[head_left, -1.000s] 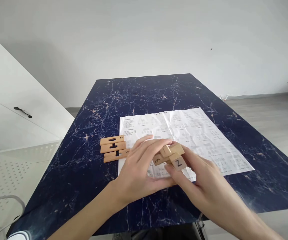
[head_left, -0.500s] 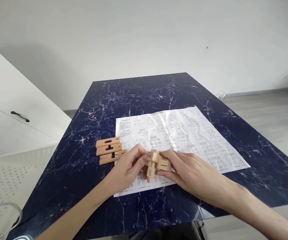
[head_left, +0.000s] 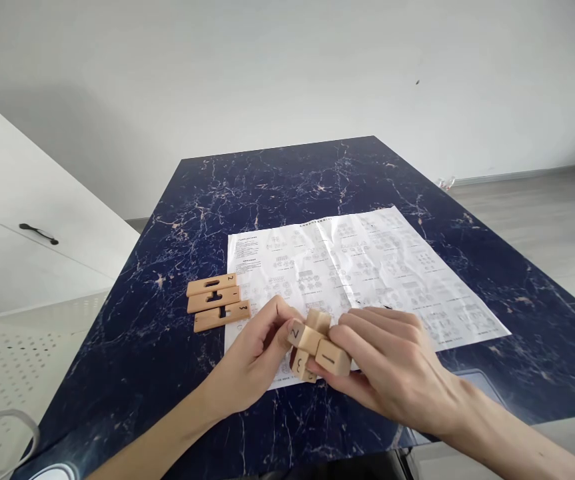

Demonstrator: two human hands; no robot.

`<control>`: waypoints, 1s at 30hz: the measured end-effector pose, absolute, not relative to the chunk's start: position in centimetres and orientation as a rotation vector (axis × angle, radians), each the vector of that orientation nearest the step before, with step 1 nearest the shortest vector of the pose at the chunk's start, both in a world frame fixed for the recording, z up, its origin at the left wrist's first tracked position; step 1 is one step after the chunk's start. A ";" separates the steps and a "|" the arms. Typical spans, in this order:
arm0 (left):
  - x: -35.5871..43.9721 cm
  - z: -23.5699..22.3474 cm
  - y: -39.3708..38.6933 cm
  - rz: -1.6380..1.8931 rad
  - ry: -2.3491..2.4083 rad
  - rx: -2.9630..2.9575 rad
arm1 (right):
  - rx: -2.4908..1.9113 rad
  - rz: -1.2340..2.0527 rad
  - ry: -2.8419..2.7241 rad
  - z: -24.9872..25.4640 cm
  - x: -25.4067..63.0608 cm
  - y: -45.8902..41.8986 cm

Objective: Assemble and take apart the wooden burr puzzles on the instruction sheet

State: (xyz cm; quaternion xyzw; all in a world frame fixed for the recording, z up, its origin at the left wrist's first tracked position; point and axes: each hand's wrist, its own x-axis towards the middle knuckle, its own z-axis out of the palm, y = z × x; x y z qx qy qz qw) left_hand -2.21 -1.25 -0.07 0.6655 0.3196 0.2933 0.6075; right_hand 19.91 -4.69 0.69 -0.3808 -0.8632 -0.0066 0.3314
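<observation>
Between my two hands is a wooden burr puzzle, made of crossing numbered blocks; the figures 1, 2 and 3 show on its ends. My left hand is closed on its left side, thumb and forefinger at the block marked 2. From the right, my right hand grips the block marked 1, thumb below and fingers over the top. Parts of the puzzle are hidden behind my fingers. Left of my hands lie three flat wooden pieces with cut-out slots: an upper piece, a middle piece and a lower piece.
A creased printed sheet with small diagrams lies under my hands on the dark blue marbled table. At left stand a white cabinet and a perforated white surface with a cable.
The puzzle has come slightly lower and nearer, tilted so the 1 end points down to the right. My right hand has moved a little down and to the right with it.
</observation>
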 end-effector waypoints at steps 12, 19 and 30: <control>-1.8 0.3 -0.5 0.655 0.870 1.460 | -1.164 0.383 -2.038 0.1 20.3 -4.4; -1.8 0.1 -0.5 0.698 0.869 1.447 | -1.073 0.770 -1.904 -0.3 20.2 -4.2; -2.2 0.1 -1.2 0.750 0.851 1.366 | -1.062 0.388 -1.998 -1.7 19.0 -5.3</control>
